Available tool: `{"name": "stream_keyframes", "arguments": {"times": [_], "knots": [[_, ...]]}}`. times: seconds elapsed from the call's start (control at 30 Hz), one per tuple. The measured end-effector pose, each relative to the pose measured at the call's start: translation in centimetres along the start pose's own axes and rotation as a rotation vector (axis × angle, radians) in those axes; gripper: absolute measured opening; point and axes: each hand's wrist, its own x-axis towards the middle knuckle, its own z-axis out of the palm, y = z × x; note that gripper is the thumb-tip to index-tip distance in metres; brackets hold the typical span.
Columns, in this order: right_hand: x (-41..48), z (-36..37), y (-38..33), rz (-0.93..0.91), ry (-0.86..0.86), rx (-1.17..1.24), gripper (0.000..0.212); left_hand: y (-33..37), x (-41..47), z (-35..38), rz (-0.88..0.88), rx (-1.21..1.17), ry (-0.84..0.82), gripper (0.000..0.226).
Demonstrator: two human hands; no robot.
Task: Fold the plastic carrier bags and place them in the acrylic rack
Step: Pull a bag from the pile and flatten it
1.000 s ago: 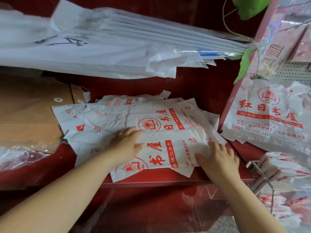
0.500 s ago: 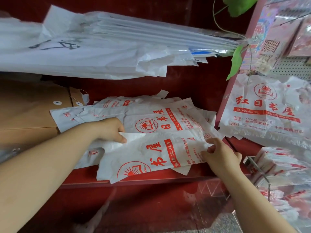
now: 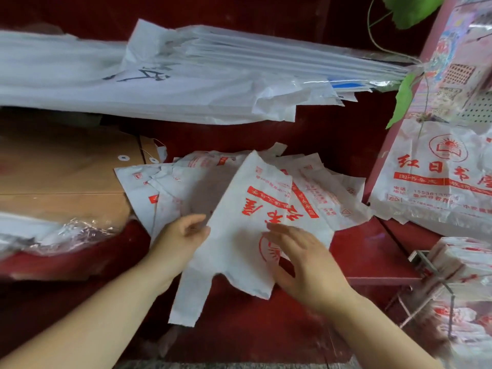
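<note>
- The left hand [image 3: 183, 234] pinches the left edge of a white plastic carrier bag with red print [image 3: 245, 235], thumb and fingers curled on the film, with the forearm reaching in from the lower left.
- The right hand [image 3: 302, 253] spreads straight fingers over the bag's lower right. It is blurred, so I cannot tell whether it presses the film or only hovers. The hands are apart, one at each side of the bag.
- The bag lies tilted over the pile of matching bags [image 3: 327, 198] on the red tabletop [image 3: 372, 251], and its handle loops hang past the front edge.
- Risk: the thin, slippery film is held by one pinch only, so it may slide loose or sag and the fold would come out crooked.
- Risk: the dangling handles may double under, and a smoothing sweep may drag the pile's top sheets askew.
- The clear acrylic rack [image 3: 419, 257] stands at the lower right, well apart and already holding folded bags. A bulky fold may jam going in.
</note>
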Motion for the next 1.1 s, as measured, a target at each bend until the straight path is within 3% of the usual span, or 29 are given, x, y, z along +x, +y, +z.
{"name": "stream_keyframes", "arguments": {"times": [0.1, 0.3, 0.37, 0.5, 0.6, 0.7, 0.8, 1.1], "knots": [[-1.0, 1.6, -1.3, -0.168, -0.197, 0.017, 0.052, -1.4, -1.3, -0.9, 0.019, 0.1, -0.097, 0.035], [-2.7, 1.6, -0.7, -0.221, -0.173, -0.069, 0.067, -3.0, -3.5, -3.9, 0.22, 0.353, -0.35, 0.055], [-3.4, 1.8, -0.4, -0.212, -0.14, -0.05, 0.059, -3.9, -3.9, -4.3, 0.372, 0.478, -0.324, 0.059], [-4.2, 2.0, 0.5, -0.201, -0.059, 0.061, 0.029, -5.6, -3.4, -4.0, 0.855, 0.844, -0.137, 0.065], [-4.1, 2.3, 0.9, -0.164, -0.005, 0.111, 0.022, -6.6, -2.6, -3.0, 1.051, 0.9, -0.171, 0.058], [-3.9, 2.7, 1.0, -0.153, 0.028, 0.132, 0.014, -7.7, -1.8, -2.6, 1.092, 0.984, -0.225, 0.064], [-4.0, 2.7, 1.1, -0.16, 0.035, 0.126, 0.016, -7.9, -1.4, -2.5, 1.084, 1.01, -0.196, 0.051], [-4.1, 3.2, 1.1, -0.203, 0.062, 0.139, 0.012, -7.2, -1.5, -1.2, 1.116, 0.699, -0.193, 0.026]]}}
